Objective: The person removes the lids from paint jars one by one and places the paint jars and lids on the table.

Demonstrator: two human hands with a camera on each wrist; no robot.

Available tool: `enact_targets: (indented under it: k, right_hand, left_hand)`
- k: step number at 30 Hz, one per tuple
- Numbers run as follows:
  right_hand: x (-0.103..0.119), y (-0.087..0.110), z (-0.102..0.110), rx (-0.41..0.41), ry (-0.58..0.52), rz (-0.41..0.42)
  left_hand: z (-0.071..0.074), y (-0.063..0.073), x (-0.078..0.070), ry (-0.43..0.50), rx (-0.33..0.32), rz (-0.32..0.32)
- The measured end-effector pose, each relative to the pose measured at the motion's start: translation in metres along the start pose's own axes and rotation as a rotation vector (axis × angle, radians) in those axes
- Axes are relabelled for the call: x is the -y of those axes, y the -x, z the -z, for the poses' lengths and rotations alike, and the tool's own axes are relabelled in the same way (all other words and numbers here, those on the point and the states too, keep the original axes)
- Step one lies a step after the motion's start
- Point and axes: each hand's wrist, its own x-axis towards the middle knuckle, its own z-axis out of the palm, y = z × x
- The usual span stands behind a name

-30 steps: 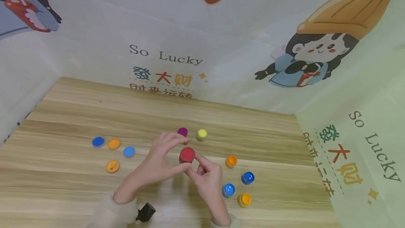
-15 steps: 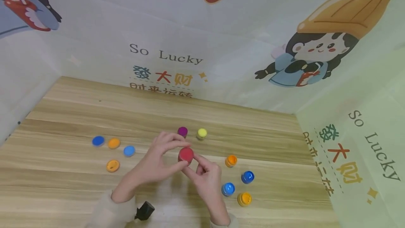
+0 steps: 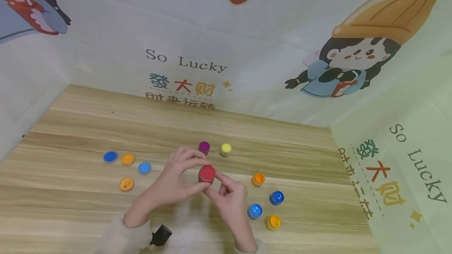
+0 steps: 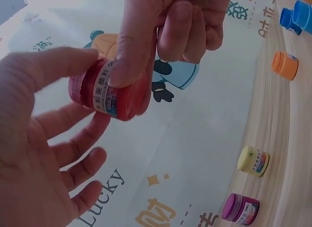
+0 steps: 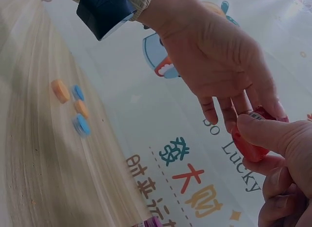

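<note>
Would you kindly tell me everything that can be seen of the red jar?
The red jar is round and glossy and looks like plastic. A red lid is on it, and its side carries a pale label with dark print and a bluish patch. It is held roughly upright above the table, lid facing up. The left hand has its grip at the lid end; the right hand pinches the body. Whether the lid is loose cannot be told.

Red labelled jar [image 4: 103, 90], w/ lid [image 3: 206, 173] on, held btwn both hands [image 3: 178, 175] [image 3: 231, 200].
</note>
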Motion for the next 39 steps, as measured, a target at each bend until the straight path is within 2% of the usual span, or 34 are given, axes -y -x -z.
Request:
enact_targets:
  k: [3,9,13,19,24,27,34,39]
  right_hand:
    - [0.000,0.000,-0.001,0.001,-0.010,0.003]
    - [-0.001,0.001,-0.003,-0.001,-0.032,0.030]
    - [-0.002,0.002,-0.003,-0.009,-0.048,0.011]
    - [-0.001,0.002,0.001,-0.023,-0.048,-0.050]
    - [-0.001,0.003,0.004,-0.036,-0.046,-0.092]
    - [-0.001,0.003,0.005,-0.047,-0.047,-0.086]
    - [-0.003,0.003,0.007,-0.065,-0.032,-0.108]
    - [-0.002,0.003,0.008,-0.067,-0.033,-0.122]
  left_hand:
    - [-0.001,0.000,0.001,0.009,-0.018,0.005]
    - [-0.005,0.001,-0.002,0.016,-0.097,0.012]
    - [0.000,0.001,-0.003,0.012,-0.127,-0.005]
    - [0.021,0.007,0.001,-0.065,-0.182,0.028]
    - [0.042,0.017,0.008,-0.083,-0.228,0.132]
    - [0.054,0.025,0.014,-0.097,-0.255,0.167]
    - [0.079,0.047,0.034,-0.169,-0.344,0.179]
    - [0.092,0.063,0.053,-0.215,-0.368,0.127]
